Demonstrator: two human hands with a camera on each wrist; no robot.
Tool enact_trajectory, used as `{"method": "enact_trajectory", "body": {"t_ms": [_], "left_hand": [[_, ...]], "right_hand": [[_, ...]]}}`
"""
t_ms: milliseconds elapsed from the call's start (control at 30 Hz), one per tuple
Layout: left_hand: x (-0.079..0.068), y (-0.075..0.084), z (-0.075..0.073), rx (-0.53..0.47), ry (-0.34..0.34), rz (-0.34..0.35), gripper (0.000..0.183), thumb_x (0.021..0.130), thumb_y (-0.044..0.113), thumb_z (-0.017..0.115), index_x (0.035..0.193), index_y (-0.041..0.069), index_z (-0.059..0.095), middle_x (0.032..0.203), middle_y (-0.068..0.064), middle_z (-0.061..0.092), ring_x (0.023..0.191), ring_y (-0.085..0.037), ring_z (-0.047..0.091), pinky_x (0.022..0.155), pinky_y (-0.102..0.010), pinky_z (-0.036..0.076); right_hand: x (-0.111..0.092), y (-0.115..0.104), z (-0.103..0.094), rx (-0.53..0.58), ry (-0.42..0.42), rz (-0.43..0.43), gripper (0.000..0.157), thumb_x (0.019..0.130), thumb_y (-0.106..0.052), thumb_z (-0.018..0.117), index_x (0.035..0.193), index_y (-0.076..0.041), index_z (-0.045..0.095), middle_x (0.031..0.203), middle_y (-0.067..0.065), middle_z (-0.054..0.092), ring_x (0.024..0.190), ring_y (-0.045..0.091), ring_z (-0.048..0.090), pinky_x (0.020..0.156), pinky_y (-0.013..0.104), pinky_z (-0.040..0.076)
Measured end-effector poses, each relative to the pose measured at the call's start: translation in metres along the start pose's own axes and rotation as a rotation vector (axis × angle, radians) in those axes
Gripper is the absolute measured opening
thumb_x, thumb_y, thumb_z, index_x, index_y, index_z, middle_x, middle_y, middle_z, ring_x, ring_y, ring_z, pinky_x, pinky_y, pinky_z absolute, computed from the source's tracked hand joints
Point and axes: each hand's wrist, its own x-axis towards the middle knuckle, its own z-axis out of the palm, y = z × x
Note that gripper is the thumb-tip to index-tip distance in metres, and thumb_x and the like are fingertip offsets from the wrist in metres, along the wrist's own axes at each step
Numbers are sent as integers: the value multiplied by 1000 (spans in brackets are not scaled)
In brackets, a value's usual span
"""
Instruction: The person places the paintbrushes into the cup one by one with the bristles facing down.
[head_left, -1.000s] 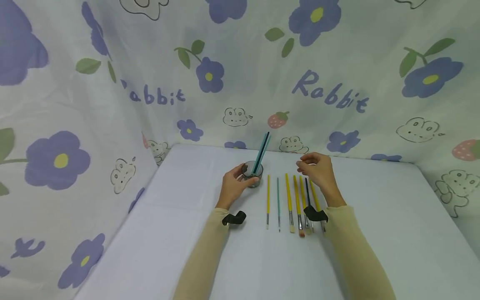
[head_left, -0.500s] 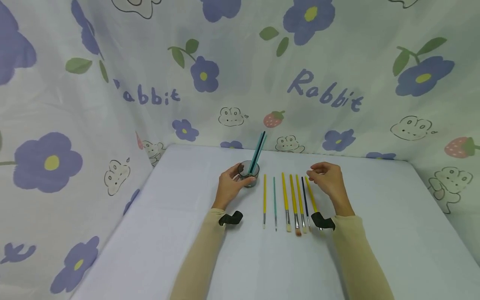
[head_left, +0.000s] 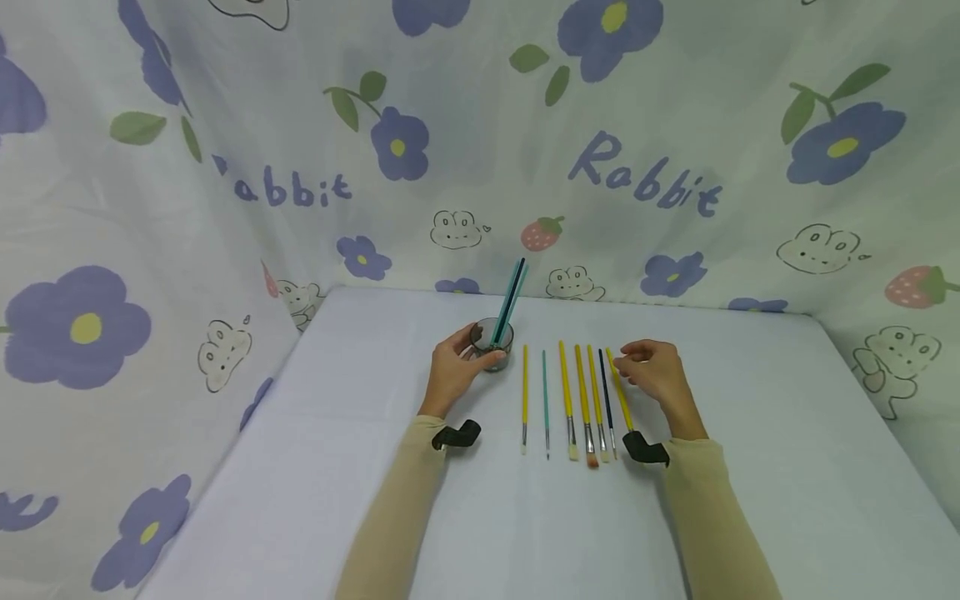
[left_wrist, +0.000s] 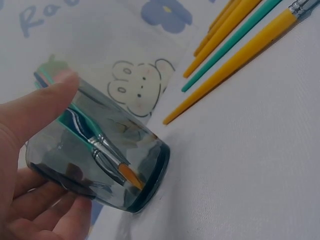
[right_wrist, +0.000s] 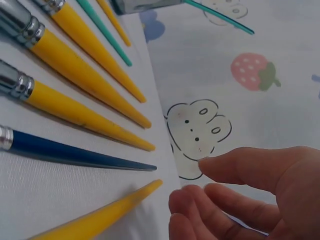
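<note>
A clear grey glass cup (head_left: pixel 496 364) stands on the white table, with my left hand (head_left: pixel 450 371) gripping its side between thumb and fingers. Inside lean a dark blue paintbrush and teal ones (head_left: pixel 511 302), bristles down, as the left wrist view shows. My right hand (head_left: pixel 660 375) hovers beside the upper handle of the rightmost yellow paintbrush (head_left: pixel 620 390). In the right wrist view, a gap parts its thumb (right_wrist: pixel 240 165) from the loosely bent fingers, with nothing between them. Left of that brush lies a dark blue paintbrush (head_left: pixel 607 387).
Several yellow paintbrushes (head_left: pixel 566 383) and a teal one (head_left: pixel 546 400) lie side by side, handles pointing away from me. A patterned curtain (head_left: pixel 480 167) hangs behind the white table (head_left: pixel 780 433) and along its left side.
My right hand has moved right and nearer to me, from above the row's right end to beside the rightmost yellow paintbrush. The left hand keeps its grip on the cup. The head view shifts slightly.
</note>
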Motion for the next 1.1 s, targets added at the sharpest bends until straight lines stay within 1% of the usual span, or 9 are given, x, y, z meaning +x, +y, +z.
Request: {"method": "enact_trajectory", "body": {"t_ms": [133, 333, 433, 567, 700, 867, 967, 1100], "left_hand": [[-3, 2, -1, -4, 2, 0, 75, 80, 18, 83, 143, -3, 47, 144, -23, 52, 138, -33, 48, 116, -46, 42], [-2, 1, 0, -3, 11, -15, 76, 80, 18, 83, 144, -3, 46, 146, -22, 51, 139, -33, 47, 116, -46, 41], [-1, 0, 0, 0, 10, -17, 77, 80, 20, 83, 144, -2, 46, 147, -20, 50, 139, -32, 48, 116, -45, 42], [0, 0, -1, -1, 3, -8, 78, 80, 22, 84, 143, -3, 47, 145, -21, 53, 137, -32, 49, 116, -45, 42], [0, -1, -2, -3, 4, 0, 78, 79, 22, 84, 143, -3, 47, 143, -21, 54, 137, -33, 50, 116, -46, 42], [-1, 1, 0, -4, 5, 3, 76, 80, 20, 83, 143, -3, 47, 143, -23, 54, 137, -34, 49, 116, -46, 42], [-1, 1, 0, -3, 7, 3, 75, 81, 20, 83, 143, -3, 48, 142, -23, 54, 137, -34, 50, 116, -47, 42], [-1, 1, 1, 1, 10, 4, 74, 81, 19, 82, 143, -2, 47, 143, -22, 54, 137, -34, 49, 116, -47, 42]], "right_hand": [[0, 1, 0, -34, -38, 26, 38, 90, -21, 69, 120, 1, 64, 106, 19, 70, 78, 18, 67, 62, 21, 54], [-1, 1, 0, -97, -100, 12, 35, 89, -19, 68, 114, 4, 64, 96, 17, 70, 68, 13, 63, 59, 22, 52], [-2, 0, 1, -128, -125, 19, 35, 89, -19, 68, 113, 5, 64, 97, 17, 69, 70, 15, 63, 60, 22, 52], [-2, 0, 4, -161, -153, 67, 38, 88, -20, 70, 116, 4, 63, 102, 18, 69, 77, 18, 64, 64, 22, 53], [-3, -1, 7, -202, -143, 84, 38, 86, -19, 71, 115, 4, 64, 102, 18, 69, 80, 20, 65, 67, 25, 53], [-4, 0, 8, -254, -115, 84, 36, 83, -17, 71, 111, 5, 65, 97, 18, 71, 78, 21, 65, 67, 29, 52], [-5, 0, 7, -278, -116, 84, 32, 83, -18, 70, 106, 4, 67, 92, 17, 72, 75, 21, 65, 63, 28, 51], [-7, 0, 3, -312, -122, 79, 27, 82, -20, 70, 98, 2, 71, 83, 11, 73, 70, 19, 64, 56, 26, 49]]}}
